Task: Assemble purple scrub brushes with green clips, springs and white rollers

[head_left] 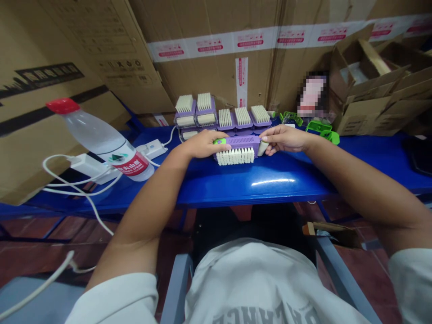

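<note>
On a blue bench (256,189), a purple-backed scrub brush (239,144) with cream bristles is held between both hands, lying on its side with the bristles turned toward the wearer. Its green-tipped end is covered by the left hand (202,144), which is curled closed around it. The opposite end is clasped by the right hand (285,138), with the fingers extended along it. No writing can be read on the brush. Just behind it, similar brushes (224,114) are ranked and stacked with their bristles upward. Green plastic pieces (319,128) are placed to the right, beside a pixelated patch (312,95). To the left, a water bottle (94,135) with a red cap is laid at a tilt; on its red label (130,163), a green-and-white mountain mark is shown, and the characters appear to read Nongfu Spring. A white charger (88,165) with white cables (81,189) is placed beside it. Behind the bench, cardboard cartons (216,58) are sealed with white tape (249,38) printed in red, too small to be read. Upside-down letters ending in "ANCE" are printed on the pale sweatshirt (256,288).
</note>
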A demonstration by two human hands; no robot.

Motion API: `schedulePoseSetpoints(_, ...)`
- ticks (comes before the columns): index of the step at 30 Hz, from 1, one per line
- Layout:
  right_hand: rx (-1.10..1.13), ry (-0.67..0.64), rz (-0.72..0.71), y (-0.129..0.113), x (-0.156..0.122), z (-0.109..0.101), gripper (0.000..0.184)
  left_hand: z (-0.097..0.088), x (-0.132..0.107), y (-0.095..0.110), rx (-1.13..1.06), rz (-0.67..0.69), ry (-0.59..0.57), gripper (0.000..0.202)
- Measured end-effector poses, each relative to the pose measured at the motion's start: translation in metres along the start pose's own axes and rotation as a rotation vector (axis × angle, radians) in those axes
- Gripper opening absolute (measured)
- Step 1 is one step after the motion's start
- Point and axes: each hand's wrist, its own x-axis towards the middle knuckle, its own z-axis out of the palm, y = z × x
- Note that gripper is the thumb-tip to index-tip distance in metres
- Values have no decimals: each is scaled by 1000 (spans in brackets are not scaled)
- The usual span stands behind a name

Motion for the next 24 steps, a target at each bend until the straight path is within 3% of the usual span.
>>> schedulePoseSetpoints(6,-138,21,-85,-6,-8,-9,50,1,0,-1,-7,4,3,72)
schedulePoseSetpoints(11,-253,40,-164,-10,-11,-10,49,1,-1,0,-5,-2,2,72)
schedulePoseSetpoints(24,-267,36,-166,-10,-11,-8,48,1,0,0,5,-11,2,75)
